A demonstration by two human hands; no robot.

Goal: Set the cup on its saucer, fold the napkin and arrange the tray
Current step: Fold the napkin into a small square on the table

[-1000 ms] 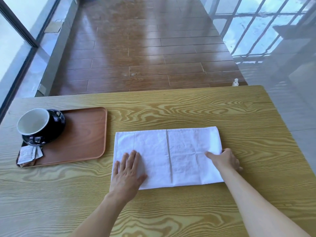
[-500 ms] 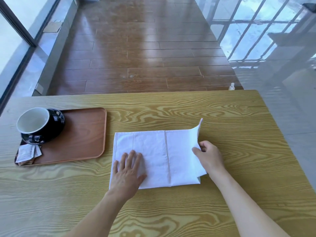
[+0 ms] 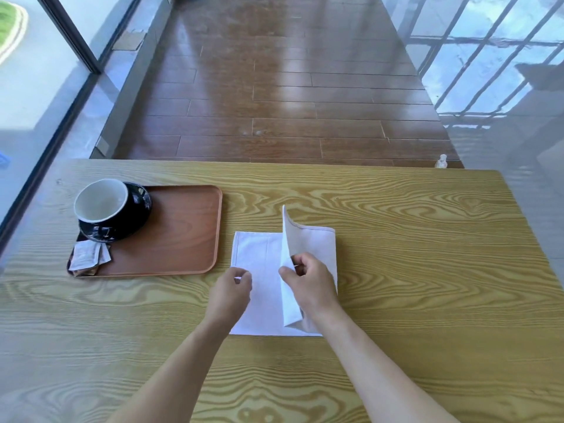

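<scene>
- Napkin (image 3: 264, 279): white cloth, lying on the wooden table (image 3: 427, 270) just right of the tray. Its right part is lifted and stands up on edge over the middle; the left part lies flat.
- Right hand (image 3: 308, 285): pinching the raised flap between thumb and fingers, near the flap's lower edge.
- Left hand (image 3: 230, 290): over the napkin's left edge, fingers curled with thumb and forefinger close together. Looks like it pinches the hem, but can't tell for sure from this angle.
- Cup (image 3: 102, 204): black outside, white inside, sitting on the black saucer (image 3: 142, 199) at the tray's far-left corner.
- Tray (image 3: 183, 233): brown, rounded corners, left side of the table, mostly bare.
- Small paper packets (image 3: 88, 259): lying on the tray's near-left corner, touching the saucer's edge.
</scene>
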